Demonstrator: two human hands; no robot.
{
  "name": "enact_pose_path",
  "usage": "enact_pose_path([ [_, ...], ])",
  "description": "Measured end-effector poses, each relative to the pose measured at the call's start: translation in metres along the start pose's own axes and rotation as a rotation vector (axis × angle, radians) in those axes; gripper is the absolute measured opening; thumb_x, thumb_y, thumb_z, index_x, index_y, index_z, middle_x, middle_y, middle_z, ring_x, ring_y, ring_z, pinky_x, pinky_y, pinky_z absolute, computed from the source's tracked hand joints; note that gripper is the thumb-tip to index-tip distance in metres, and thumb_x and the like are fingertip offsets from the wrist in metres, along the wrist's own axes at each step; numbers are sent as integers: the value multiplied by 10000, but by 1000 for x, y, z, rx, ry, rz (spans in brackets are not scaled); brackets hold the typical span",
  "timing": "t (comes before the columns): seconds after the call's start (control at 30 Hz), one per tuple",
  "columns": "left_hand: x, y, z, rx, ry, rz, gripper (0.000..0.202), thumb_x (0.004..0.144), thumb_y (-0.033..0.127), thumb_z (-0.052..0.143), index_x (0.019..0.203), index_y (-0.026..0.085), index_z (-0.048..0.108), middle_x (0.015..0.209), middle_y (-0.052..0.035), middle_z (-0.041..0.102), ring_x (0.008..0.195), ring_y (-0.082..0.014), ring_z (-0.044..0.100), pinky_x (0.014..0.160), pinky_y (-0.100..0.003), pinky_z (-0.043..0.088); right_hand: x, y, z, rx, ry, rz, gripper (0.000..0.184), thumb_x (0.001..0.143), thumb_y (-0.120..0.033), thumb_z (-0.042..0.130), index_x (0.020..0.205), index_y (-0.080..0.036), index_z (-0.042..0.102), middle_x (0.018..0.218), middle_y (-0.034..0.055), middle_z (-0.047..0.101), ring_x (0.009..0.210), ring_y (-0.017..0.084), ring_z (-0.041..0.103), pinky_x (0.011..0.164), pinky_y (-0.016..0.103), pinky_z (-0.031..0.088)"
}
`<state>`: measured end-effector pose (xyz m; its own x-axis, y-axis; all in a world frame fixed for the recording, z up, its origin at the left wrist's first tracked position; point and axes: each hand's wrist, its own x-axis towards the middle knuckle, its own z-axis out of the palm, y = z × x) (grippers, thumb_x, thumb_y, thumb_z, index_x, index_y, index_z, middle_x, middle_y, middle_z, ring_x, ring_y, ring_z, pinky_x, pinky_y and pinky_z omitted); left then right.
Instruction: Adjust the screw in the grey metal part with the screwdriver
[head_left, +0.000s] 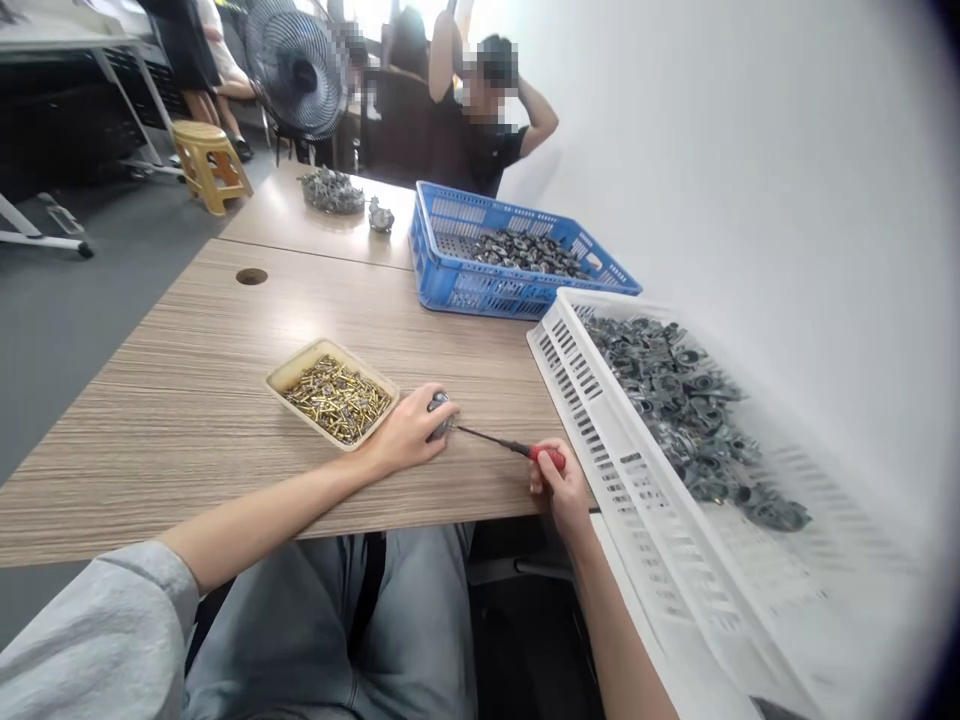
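Part: small grey round metal part (441,410) sits on the pale wood-grain table (187,400) near the front edge, between tray and white crate; we see only its top, fingers cover the rest
Left: left hand (409,432) lies palm-down on the table; fingers closed round the part, pinning it
Right: right hand (559,490) at the table's front edge; fist wrapped tight on the tool's handle
Tool: slim screwdriver with red handle and dark shaft (506,443); nearly flat over the table, tip pointing left into the part; we can't tell whether the tip is seated
Tray: shallow tan tray (289,372) heaped with small brass screws (337,400); just left of the left hand
Crates: white slotted plastic crate (592,420) just right of the right hand, holding grey metal castings (675,400); blue slotted plastic crate (465,285) right behind it with a smaller batch; we can't tell if the two touch
Far end: loose pile of grey parts (331,190) on the next table; person in black shirt (476,150) beyond the blue crate, both arms raised to the head; black floor fan (296,70) and yellow plastic stool (208,160) to the left
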<state>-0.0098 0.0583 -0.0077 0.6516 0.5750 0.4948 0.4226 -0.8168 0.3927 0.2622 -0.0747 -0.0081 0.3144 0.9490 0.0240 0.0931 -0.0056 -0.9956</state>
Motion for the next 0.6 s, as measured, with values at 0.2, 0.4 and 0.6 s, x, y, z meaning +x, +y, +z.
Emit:
enact_pose_path([
  [0.2,-3,0,4,10,-19,15,488,821,200,669,1305,234,621,1392,-156,514,1198,-306,599,1015,-449,562,3,10,-4,-30,25,-40,355,941,-571,675,960,-238,553,591,-67,555,450,131,478,454,250,404],
  [0.4,-3,3,2,-71,24,-27,465,834,194,662,1295,225,609,1357,-146,512,1178,-283,611,1016,-425,567,0,12,-4,-58,5,-75,343,962,-561,657,952,-234,553,588,-55,579,451,128,475,449,238,378],
  [0.6,-3,5,1,-117,39,-52,424,861,216,653,1282,236,605,1347,-131,508,1171,-264,618,1023,-400,565,-1,13,-4,-57,-11,-94,319,990,-533,636,938,-231,546,587,-55,569,465,128,469,461,242,376],
])
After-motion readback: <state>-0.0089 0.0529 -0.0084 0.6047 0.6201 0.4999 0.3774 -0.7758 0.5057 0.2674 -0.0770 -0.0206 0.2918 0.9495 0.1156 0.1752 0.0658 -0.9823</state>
